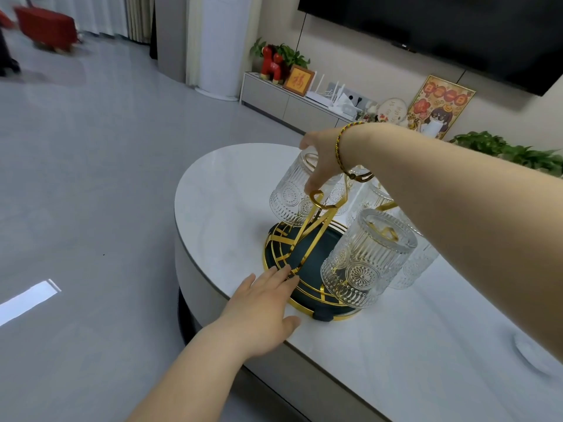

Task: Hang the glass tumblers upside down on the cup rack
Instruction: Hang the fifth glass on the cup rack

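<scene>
Left hand flat, fingers spread on cup rack – right hand clamps tumbler; white table

White oval table under my hands, grey floor to my left, low cabinet beyond my right hand with red dog figure, framed picture, black television above my right arm

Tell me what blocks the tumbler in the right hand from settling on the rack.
Nothing visible does. The right hand holds the far-left tumbler upside down at the cup rack, apart from the near tumbler. The left hand only rests on the rack's base rim.
</scene>
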